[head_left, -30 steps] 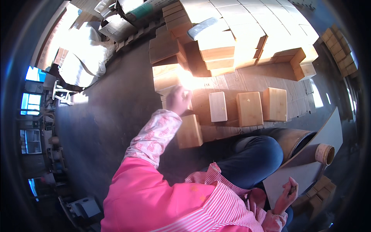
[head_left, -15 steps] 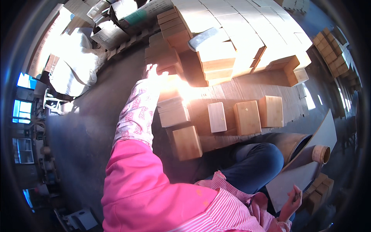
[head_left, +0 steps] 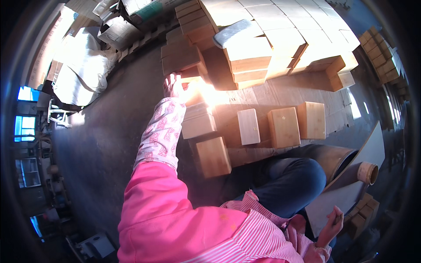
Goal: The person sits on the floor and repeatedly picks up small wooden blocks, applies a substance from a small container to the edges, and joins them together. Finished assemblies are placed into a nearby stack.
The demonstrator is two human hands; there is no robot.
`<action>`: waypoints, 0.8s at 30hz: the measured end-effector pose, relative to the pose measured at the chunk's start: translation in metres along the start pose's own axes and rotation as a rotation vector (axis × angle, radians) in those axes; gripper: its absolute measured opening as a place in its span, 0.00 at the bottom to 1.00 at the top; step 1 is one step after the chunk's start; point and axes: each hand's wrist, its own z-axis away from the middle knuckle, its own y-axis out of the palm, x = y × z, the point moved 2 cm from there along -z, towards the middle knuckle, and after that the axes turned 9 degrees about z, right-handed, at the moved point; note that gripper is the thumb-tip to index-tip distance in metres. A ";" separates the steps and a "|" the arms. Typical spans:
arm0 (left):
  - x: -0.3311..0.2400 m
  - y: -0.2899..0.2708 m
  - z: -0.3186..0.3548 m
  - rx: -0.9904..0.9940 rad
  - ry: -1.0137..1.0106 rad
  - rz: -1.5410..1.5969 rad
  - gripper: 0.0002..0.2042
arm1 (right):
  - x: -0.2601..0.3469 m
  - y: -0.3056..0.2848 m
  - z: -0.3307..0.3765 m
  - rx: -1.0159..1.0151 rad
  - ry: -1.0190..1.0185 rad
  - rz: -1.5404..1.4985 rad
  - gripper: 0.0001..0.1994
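My left hand (head_left: 174, 87) reaches forward, fingers bent and closed against the near end of a sunlit wooden box (head_left: 195, 93) among the boxes at the left. Glare hides part of that grip. Just beyond the fingers are stacked brown boxes (head_left: 180, 61). Nearer to me are a pale box (head_left: 198, 125) and a tilted light-brown wooden box (head_left: 212, 158). Low at the right, my right hand (head_left: 332, 227) is held near my body with its fingers curled; what they hold, if anything, cannot be made out.
Three upright wooden blocks, a pale one (head_left: 248, 127), a wider one (head_left: 284, 127) and another (head_left: 312, 120), stand on flattened cardboard (head_left: 272, 94). Behind is a large box stack (head_left: 280, 26) with a grey pad (head_left: 232, 33). A tape roll (head_left: 367, 173) and board (head_left: 372, 144) lie at right.
My left hand's spread fingers have drawn together and bent down at the box. My right hand has barely moved. The view has shifted slightly.
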 end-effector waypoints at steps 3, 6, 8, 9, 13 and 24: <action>-0.004 -0.003 -0.002 0.025 -0.041 0.015 0.30 | 0.002 0.004 -0.001 0.004 -0.004 -0.038 0.08; -0.015 -0.014 -0.006 0.075 -0.062 0.019 0.28 | 0.001 0.006 0.000 0.012 0.014 -0.036 0.08; -0.022 -0.025 -0.008 0.177 -0.110 0.006 0.27 | -0.002 0.006 0.000 -0.004 0.019 0.000 0.08; -0.025 -0.031 -0.012 0.190 -0.062 -0.040 0.27 | -0.003 0.005 0.001 -0.014 0.007 -0.002 0.08; -0.003 -0.032 -0.049 0.178 -0.079 -0.095 0.32 | -0.009 0.003 -0.001 -0.017 0.026 0.011 0.08; 0.240 0.159 -0.190 -0.252 0.666 -0.493 0.20 | -0.028 -0.010 0.006 -0.025 0.046 0.001 0.08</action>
